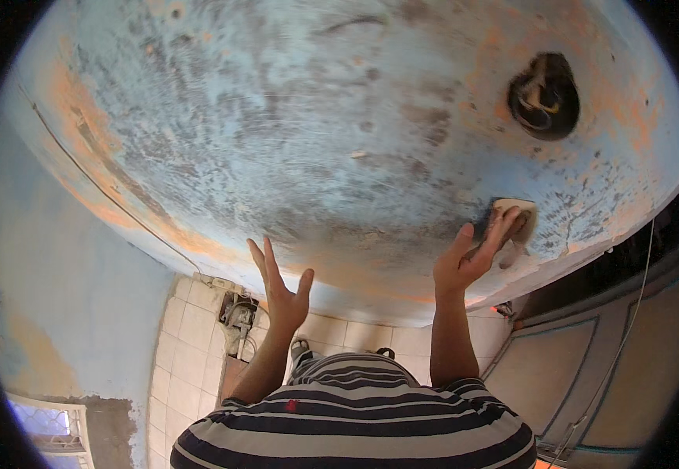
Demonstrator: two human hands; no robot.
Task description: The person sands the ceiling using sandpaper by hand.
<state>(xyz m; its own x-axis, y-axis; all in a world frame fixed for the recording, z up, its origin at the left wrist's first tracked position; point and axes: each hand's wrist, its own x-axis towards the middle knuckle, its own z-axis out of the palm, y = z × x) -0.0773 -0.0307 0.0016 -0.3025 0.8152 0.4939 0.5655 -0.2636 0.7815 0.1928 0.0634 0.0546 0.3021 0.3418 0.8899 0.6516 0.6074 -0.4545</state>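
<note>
Before me is a wall (328, 129) with worn light-blue paint, dark smudges and orange patches. My right hand (471, 261) presses a pale flat pad (528, 208), perhaps a sanding block, against the lower right part of the wall. Its fingers lie over the pad, and the fingertips look blurred. My left hand (285, 296) is raised near the wall further left, fingers spread, holding nothing. Whether its fingertips touch the wall I cannot tell.
A round hole with loose wires (544, 97) opens in the wall above my right hand. A thin cable (99, 184) runs down the left side towards an open box with fittings (238, 313). A panelled door (544, 375) stands right; a grilled window (49, 425) is lower left.
</note>
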